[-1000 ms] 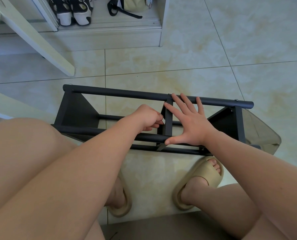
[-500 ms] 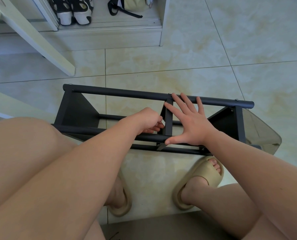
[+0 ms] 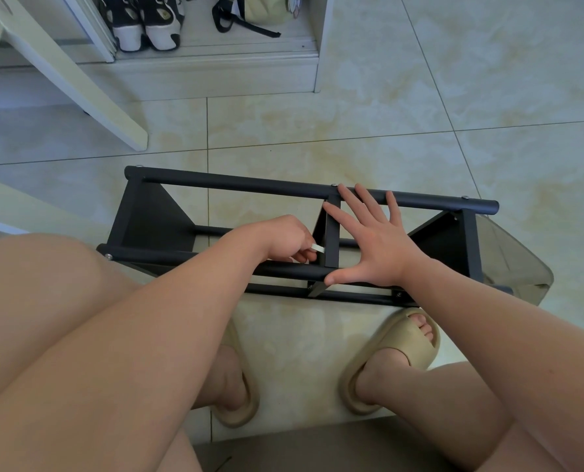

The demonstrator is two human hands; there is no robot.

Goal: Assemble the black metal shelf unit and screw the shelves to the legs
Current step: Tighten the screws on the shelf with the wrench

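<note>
"Black metal shelf unit [image 3: 147, 216] lies on its side on the tiled floor [image 3: 420, 131], just ahead of the person's slippered feet. Where do the hands stand?"

"Right hand [image 3: 375, 247] is spread flat, fingers straight across the middle shelf [image 3: 332, 240] and the far leg [image 3: 249, 185], thumb on the near leg [image 3: 283, 271], bracing the frame. Left hand [image 3: 280, 238] is curled just beside the middle shelf, pinching a small pale tool [image 3: 318, 248]."

"What's new?"

"That pale tip. Half a second ago the left fingers hid it; now it pokes out toward the shelf edge. The right hand has not shifted."

"Meaning for the job?"

"Likely a screw at the middle shelf is being turned, or is about to be. Screw heads [image 3: 334, 185] show along the far leg, so much of the frame looks joined already. Whether the tool is seated on a screw, I cannot tell: the shelf edge hides it."
</note>
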